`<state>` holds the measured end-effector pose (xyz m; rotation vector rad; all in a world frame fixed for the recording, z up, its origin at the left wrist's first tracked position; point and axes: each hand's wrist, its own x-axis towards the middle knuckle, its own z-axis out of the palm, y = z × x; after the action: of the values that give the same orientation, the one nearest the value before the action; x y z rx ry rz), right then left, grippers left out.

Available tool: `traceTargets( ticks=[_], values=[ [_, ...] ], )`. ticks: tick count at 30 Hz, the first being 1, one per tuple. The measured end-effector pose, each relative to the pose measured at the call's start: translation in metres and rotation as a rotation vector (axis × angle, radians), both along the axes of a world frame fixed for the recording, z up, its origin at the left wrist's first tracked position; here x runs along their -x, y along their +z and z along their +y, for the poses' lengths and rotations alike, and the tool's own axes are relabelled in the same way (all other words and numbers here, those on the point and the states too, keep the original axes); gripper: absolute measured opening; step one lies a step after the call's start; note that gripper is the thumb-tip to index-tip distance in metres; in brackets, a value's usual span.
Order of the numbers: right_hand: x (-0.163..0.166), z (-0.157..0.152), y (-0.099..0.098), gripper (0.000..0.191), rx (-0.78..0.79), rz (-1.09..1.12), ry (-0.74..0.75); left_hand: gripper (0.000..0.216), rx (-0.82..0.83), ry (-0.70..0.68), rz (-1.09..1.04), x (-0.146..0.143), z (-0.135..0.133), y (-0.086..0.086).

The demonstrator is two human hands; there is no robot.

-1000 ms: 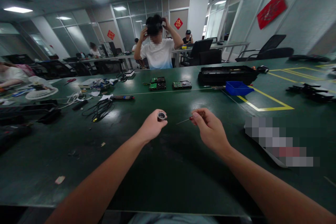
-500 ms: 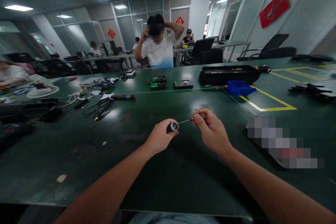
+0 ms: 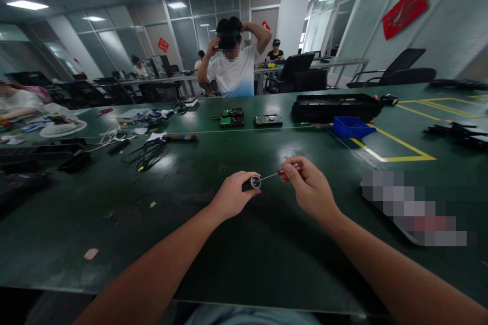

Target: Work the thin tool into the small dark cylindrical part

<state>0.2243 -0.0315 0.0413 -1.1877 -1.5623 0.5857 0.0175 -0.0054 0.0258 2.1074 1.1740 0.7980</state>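
Left hand [image 3: 231,197]: your fingers pinch a black cylinder [image 3: 251,183] over the green table [image 3: 244,259].
Cylinder axis: roughly sideways, silver-rimmed open mouth facing right and towards you.
Right hand [image 3: 311,189]: your fingertips pinch a screwdriver [image 3: 271,176], pointing left, slightly down.
Progress: tip apparently at the mouth; what is finished or left inside cannot be told.

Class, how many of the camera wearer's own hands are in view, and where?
2: the left hand, near the picture's middle, holding a dark cylinder; the right hand, to its right, holding a screwdriver. Neither is hidden.
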Motion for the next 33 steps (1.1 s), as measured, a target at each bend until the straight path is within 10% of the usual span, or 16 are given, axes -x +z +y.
traceTargets(
  ticks=[16,26,33],
  values=[
    [0.000,0.002,0.003,0.026,0.096,-0.116,-0.010,0.034,-0.093,-0.047,0.112,0.001,0.005,-0.011],
    [-0.001,0.021,-0.011,0.026,0.368,0.639,0.109,0.040,-0.123,-0.042,0.070,0.003,0.002,-0.005],
    [-0.005,0.029,-0.019,0.027,0.274,0.578,-0.003,0.040,-0.131,-0.037,0.148,0.003,0.004,-0.010]
  ],
)
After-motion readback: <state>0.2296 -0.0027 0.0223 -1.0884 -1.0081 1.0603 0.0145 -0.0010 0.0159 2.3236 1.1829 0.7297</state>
